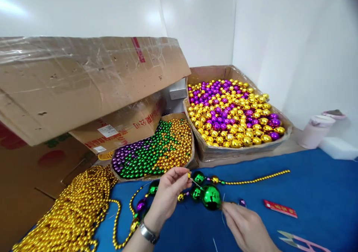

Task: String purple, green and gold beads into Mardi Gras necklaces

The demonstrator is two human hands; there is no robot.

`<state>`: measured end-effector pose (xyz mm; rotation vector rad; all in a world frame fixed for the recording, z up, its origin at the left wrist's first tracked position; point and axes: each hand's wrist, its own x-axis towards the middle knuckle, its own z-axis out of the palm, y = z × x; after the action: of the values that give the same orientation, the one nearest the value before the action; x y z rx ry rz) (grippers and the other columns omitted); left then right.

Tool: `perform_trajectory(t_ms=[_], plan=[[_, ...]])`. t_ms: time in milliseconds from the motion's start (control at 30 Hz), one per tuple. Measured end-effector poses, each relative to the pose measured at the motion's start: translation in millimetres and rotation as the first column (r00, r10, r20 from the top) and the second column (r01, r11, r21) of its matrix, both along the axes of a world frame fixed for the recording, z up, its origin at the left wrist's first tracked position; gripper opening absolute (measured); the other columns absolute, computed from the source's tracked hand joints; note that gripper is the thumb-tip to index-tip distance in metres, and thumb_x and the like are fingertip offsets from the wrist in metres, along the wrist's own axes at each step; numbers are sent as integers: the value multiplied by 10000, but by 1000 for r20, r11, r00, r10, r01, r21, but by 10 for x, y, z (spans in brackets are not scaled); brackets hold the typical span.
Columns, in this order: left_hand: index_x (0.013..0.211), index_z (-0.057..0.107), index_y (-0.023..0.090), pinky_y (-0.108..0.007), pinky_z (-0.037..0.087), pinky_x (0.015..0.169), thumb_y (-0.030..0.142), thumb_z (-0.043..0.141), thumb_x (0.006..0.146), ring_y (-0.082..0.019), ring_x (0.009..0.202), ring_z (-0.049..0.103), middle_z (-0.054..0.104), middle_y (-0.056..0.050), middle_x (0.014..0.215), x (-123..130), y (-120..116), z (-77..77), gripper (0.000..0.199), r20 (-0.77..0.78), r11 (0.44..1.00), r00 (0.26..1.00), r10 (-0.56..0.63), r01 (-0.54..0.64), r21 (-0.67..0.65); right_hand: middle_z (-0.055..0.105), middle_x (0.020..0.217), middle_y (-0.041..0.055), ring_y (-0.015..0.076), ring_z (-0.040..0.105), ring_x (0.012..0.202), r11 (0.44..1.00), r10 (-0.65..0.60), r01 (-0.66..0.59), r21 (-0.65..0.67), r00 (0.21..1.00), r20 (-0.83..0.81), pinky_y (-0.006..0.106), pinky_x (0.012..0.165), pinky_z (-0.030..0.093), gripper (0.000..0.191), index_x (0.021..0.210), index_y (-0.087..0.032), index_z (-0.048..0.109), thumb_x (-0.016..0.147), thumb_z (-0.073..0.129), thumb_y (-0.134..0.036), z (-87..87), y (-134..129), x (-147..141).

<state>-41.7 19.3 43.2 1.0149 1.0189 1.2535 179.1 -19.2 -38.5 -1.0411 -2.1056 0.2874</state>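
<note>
My left hand [169, 190], with a metal watch on its wrist, pinches a small gold bead [189, 175]. A clear thread runs from there toward a large shiny green bead [211, 197]. At that bead's right side, my right hand [244, 222] is closed, fingertips pressed together on a thin thread [223, 216]; the fingertips are partly hidden. Smaller green beads [198, 177] lie just behind the large one. A strand of gold beads [257, 181] stretches right, and another with a purple bead [141, 205] curves left behind my left forearm.
Gold bead strands [69, 207] are heaped at left. Behind are a box of small mixed beads [151, 151] and a larger box of gold and purple beads [232, 114]. Right on the blue cloth [313, 185] lie a red packet [280, 208] and pink thread snips [300, 241].
</note>
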Motion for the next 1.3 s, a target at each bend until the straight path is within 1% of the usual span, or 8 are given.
perform_trajectory(t_ms=[333,467,600,700,900,1000,1133,1300], plan=[[784,685,157,-232,446,583,345,646,768,-149,657,553,677,-61,802,145,-250,-377,192,-393,997,918,-57,70,18,677,727,29,153,671,590,969,-79,79,-232,997,13,202,546,497,157,924,-206,504,920,348,-191,-484,-209,-132],[817,686,187,-250,468,649,307,616,794,-175,717,592,683,-51,823,181,-273,-149,141,-522,977,852,41,75,200,655,1032,78,180,664,896,967,-103,99,-234,995,-4,265,767,511,236,1109,-214,515,924,370,-201,-294,-156,33],[845,690,205,-245,483,659,266,603,806,-183,756,619,684,-49,878,315,-262,156,114,-541,940,839,68,127,315,628,1105,72,173,594,1041,969,-71,36,-245,989,-133,276,884,462,298,1211,-218,491,932,388,-207,40,-38,8],[853,685,207,-241,488,632,268,591,815,-176,724,621,682,-45,850,424,-179,300,117,-517,925,855,39,165,342,649,1021,43,154,611,953,961,-5,-61,-271,972,-237,244,821,465,242,1125,-229,543,939,389,-215,166,20,-81],[891,671,184,-250,496,617,306,557,838,-178,714,620,679,-65,827,583,122,450,175,-411,919,908,-84,229,320,597,688,-7,117,573,611,931,-12,-127,-342,927,-375,211,591,421,294,868,-194,576,966,326,-313,139,146,-37],[1070,615,208,-306,499,782,286,532,850,-215,903,617,666,-80,996,670,169,324,248,-400,888,899,-176,321,331,541,624,-20,115,543,562,904,-101,-131,-408,860,-500,215,555,409,333,916,-176,563,965,312,-390,186,177,52],[1232,505,250,-374,417,957,224,694,709,-254,1096,541,586,-73,1216,792,141,-78,556,-595,772,732,-333,574,274,495,600,-38,113,499,551,880,-180,-166,-446,751,-635,225,550,401,314,976,-176,519,954,335,-430,386,99,254],[1301,427,214,-402,339,1020,478,755,596,-283,1189,446,489,-117,1315,1034,177,-454,820,-822,612,525,-224,731,301,481,602,-47,107,475,562,897,-235,-161,-412,615,-752,238,567,389,236,1040,-203,526,945,417,-389,680,33,607]])
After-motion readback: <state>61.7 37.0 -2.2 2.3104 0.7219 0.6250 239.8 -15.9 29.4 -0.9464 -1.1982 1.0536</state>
